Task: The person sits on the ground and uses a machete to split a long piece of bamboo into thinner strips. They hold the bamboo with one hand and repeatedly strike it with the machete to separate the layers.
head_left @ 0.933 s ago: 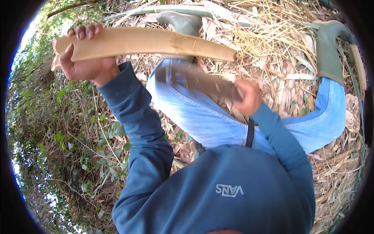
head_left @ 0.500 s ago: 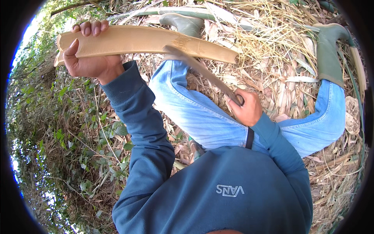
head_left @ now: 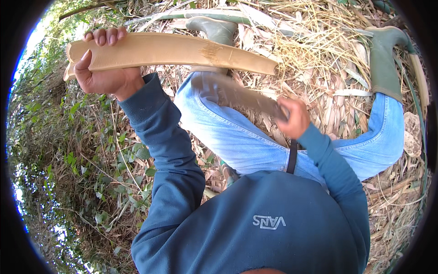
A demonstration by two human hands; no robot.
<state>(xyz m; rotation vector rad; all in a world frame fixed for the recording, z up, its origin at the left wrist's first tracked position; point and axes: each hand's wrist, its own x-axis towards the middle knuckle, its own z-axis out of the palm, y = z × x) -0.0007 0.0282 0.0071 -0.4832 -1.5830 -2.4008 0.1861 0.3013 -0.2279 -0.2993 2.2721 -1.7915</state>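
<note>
A split length of pale bamboo point(head_left: 155, 49), with a rough node toward its right end, is held up across the upper left. My left hand point(head_left: 107, 81) grips its wider left end, fingers over the far edge and thumb on the near side. My right hand point(head_left: 294, 118) is closed around the handle of a machete point(head_left: 239, 95). The blade is smeared by motion and points left, above my left thigh. A gap shows between much of the blade and the bamboo's near edge. The exact place of the blade's tip is hard to make out.
My jeans-clad legs point(head_left: 228, 130) are bent, with green rubber boots point(head_left: 383, 59) on the ground. Thin yellow shavings point(head_left: 315, 50) and dry leaves lie between them. Long bamboo strips point(head_left: 155, 17) lie beyond. Green undergrowth point(head_left: 77, 155) stands at left, and a stone point(head_left: 412, 137) at right.
The machete has swung down, away from the bamboo's near edge where its tip was. My right hand has shifted slightly right. The bamboo and my left hand have barely moved.
</note>
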